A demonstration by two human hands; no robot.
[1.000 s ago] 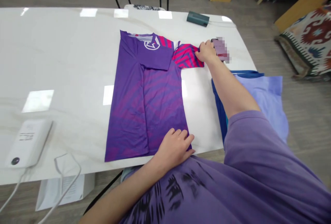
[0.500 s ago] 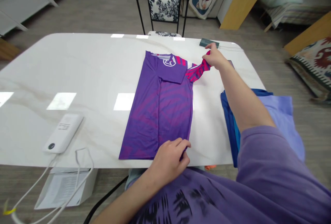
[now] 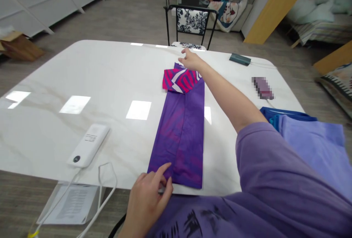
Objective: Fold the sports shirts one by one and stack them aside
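A purple jersey point(image 3: 189, 128) lies folded into a narrow lengthwise strip on the white table. Its pink-and-purple striped sleeve point(image 3: 183, 80) is laid across the upper end. Just over the collar end is my right hand point(image 3: 192, 61), its thumb and index finger apart and nothing visible between them. At the hem's near left corner, my left hand point(image 3: 151, 194) rests with index finger and thumb spread, the other fingers curled beneath. Whether its fingertips touch the cloth is hard to tell.
A white power bank point(image 3: 89, 145) with a cable is at the left. Folded blue and lavender clothes point(image 3: 310, 135) lie at the right, near a blurred phone point(image 3: 262, 87) and a dark green object point(image 3: 240, 59). A chair point(image 3: 191, 21) stands beyond the table; a person sits farther back.
The jersey's right side and striped sleeve have been folded over leftward, narrowing it. My right hand moved left and let the sleeve go. My left hand moved left along the hem.
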